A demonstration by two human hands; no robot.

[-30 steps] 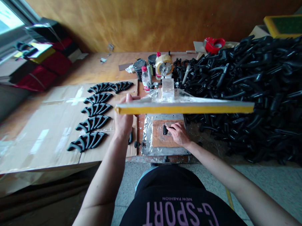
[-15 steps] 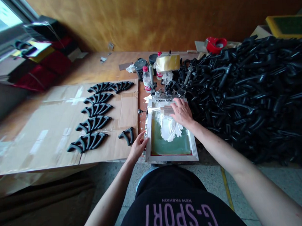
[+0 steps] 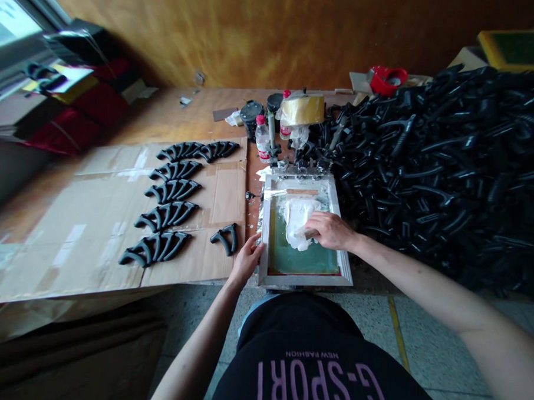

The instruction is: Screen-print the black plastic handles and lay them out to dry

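The right hand [image 3: 331, 231] is moving down the screen frame [image 3: 306, 279], open, fingertips touching the white paste [image 3: 297, 221]; the left hand [image 3: 247, 258] is resting open against the frame's left edge, the frame lying between cardboard [image 3: 199, 268] and black handles [image 3: 425, 175].

From where I stand, the only readable words are large lilac capitals "G-SPORT", with small "NEW FASHION" just above them in this view, both upside down on the black shirt [image 3: 317, 380]; the red label on the clear plastic bottle [image 3: 262, 140] is too small to read.
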